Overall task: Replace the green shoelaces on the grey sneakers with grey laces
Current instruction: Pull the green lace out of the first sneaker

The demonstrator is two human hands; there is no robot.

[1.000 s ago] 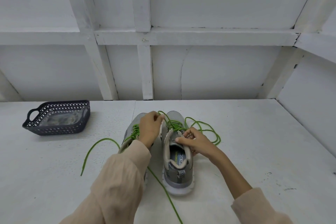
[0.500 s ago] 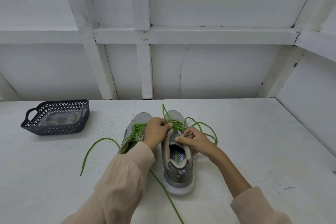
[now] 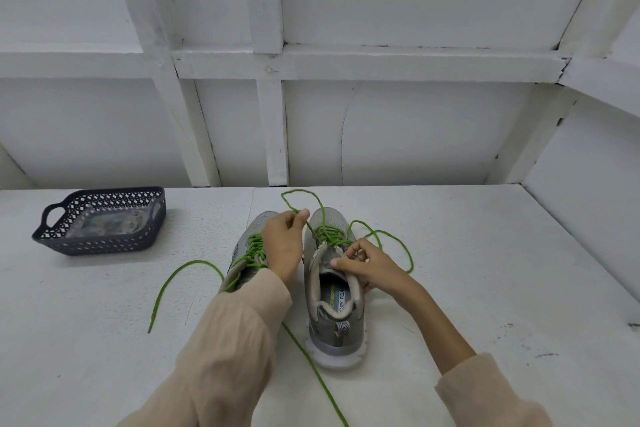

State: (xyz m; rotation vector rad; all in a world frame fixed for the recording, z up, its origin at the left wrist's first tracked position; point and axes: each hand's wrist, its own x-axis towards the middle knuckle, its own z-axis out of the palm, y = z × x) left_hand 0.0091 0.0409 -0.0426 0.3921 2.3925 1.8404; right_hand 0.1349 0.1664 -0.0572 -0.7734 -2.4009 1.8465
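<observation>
Two grey sneakers stand side by side on the white table, toes pointing away. The right sneaker [image 3: 334,315] has its green lace [image 3: 381,236] partly pulled loose, with a raised loop above the toe. My left hand [image 3: 282,243] pinches that lace near the toe. The tongue and collar of this sneaker are held by my right hand [image 3: 367,265]. Partly hidden behind my left arm is the left sneaker [image 3: 247,253], laced in green, with its lace ends [image 3: 180,274] trailing over the table.
A dark perforated basket [image 3: 100,239] with a clear bag of greyish contents sits at the far left of the white table [image 3: 485,270]. White panelled walls close the back and right side.
My left hand has pulled the green lace up and away from the right sneaker, so a loop now rises above the toe. My right hand stays on the tongue.
</observation>
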